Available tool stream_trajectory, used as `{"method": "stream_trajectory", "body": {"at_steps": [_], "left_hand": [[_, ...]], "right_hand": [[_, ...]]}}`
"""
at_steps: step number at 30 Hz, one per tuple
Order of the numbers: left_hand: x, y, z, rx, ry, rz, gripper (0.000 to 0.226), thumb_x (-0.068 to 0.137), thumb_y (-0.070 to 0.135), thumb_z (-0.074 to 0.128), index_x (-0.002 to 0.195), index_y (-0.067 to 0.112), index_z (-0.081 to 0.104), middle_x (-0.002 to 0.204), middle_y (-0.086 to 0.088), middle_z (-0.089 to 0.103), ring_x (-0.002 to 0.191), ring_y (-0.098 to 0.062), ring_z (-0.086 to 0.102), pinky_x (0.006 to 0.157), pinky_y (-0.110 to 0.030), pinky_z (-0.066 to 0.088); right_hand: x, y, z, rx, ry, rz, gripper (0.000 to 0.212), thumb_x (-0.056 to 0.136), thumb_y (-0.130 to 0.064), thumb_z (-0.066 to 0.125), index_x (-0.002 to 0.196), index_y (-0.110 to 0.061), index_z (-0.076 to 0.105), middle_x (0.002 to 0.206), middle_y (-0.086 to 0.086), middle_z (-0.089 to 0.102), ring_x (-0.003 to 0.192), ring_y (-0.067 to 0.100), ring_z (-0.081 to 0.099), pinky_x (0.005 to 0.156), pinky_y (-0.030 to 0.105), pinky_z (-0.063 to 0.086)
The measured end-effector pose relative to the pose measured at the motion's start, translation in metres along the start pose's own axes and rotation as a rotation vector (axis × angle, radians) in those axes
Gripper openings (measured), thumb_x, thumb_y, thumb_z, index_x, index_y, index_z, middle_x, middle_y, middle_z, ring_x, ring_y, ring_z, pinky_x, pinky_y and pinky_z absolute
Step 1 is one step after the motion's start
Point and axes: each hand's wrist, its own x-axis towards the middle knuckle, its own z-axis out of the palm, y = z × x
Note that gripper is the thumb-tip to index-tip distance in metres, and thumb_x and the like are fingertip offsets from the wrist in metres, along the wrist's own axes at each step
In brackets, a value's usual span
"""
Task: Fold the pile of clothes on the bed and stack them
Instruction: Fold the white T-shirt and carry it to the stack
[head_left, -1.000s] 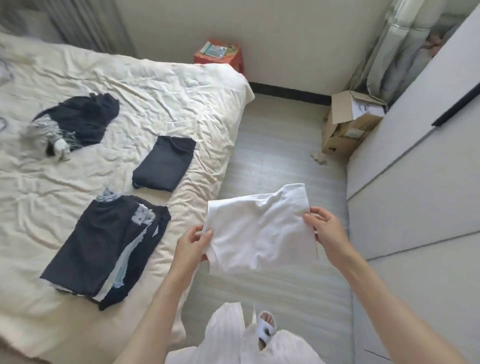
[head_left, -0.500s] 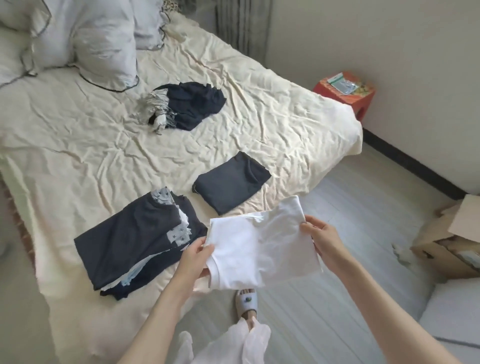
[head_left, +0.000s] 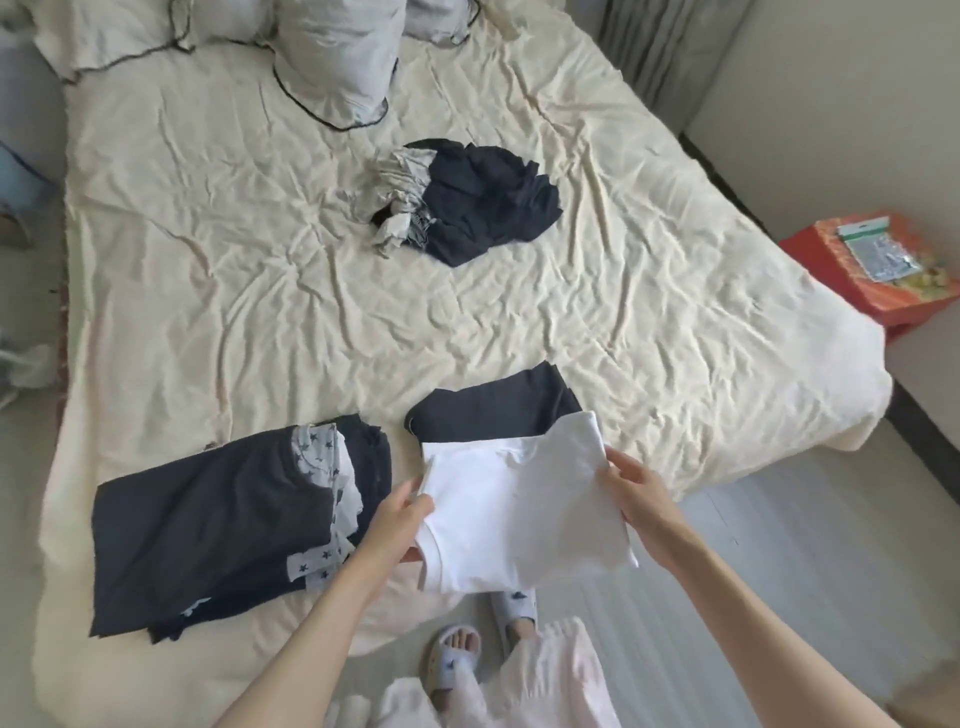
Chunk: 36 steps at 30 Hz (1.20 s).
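Folded white garment (head_left: 514, 512) now over dark folded piece (head_left: 488, 415).

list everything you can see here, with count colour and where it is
bed: 1, cream sheet, fills the view
pillows: at least 2, pale grey, head of bed
unfolded pile: 1, dark navy and grey, mid bed
folded dark garment: 1, near edge, partly behind the shirt
folded stack: 1, navy with star print, near left
white shirt: 1, folded, held at bed edge
red box: 1, right of bed
slippers: 2, pale, floor
left hand: grips shirt's left edge
right hand: grips its right edge
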Motion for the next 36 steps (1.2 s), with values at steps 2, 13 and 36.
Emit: {"method": "stream_trajectory", "body": {"at_steps": [2, 13, 36], "left_hand": [[0.027, 0.006, 0.011, -0.002, 0.029, -0.001, 0.035, 0.091, 0.015, 0.044, 0.117, 0.036, 0.051, 0.099, 0.008, 0.062, 0.088, -0.011, 0.060, 0.075, -0.032, 0.051], [0.148, -0.007, 0.035, 0.074, 0.217, 0.034, 0.046, 0.094, 0.016, 0.041, 0.135, 0.035, 0.041, 0.118, 0.015, 0.054, 0.105, -0.003, 0.053, 0.090, -0.027, 0.045], [0.160, -0.027, 0.069, 1.324, 0.184, 0.184, 0.079, 0.091, 0.050, 0.051, 0.150, 0.036, 0.002, 0.149, 0.001, -0.035, 0.136, -0.029, -0.034, 0.114, -0.051, -0.008]], "right_hand": [[0.038, -0.002, -0.005, -0.107, -0.026, -0.034, 0.047, 0.087, -0.002, 0.040, 0.104, -0.035, 0.069, 0.074, 0.003, 0.059, 0.069, 0.016, 0.056, 0.062, 0.023, 0.046], [0.199, 0.022, -0.005, -0.217, -0.135, -0.095, 0.050, 0.092, -0.005, 0.042, 0.092, -0.047, 0.068, 0.067, -0.011, 0.051, 0.055, 0.002, 0.053, 0.048, 0.019, 0.043], [0.207, 0.058, 0.021, -1.483, -0.370, -0.503, 0.062, 0.097, -0.033, 0.046, 0.150, -0.027, 0.014, 0.160, 0.001, -0.005, 0.147, 0.022, -0.005, 0.117, 0.045, 0.003]]}}
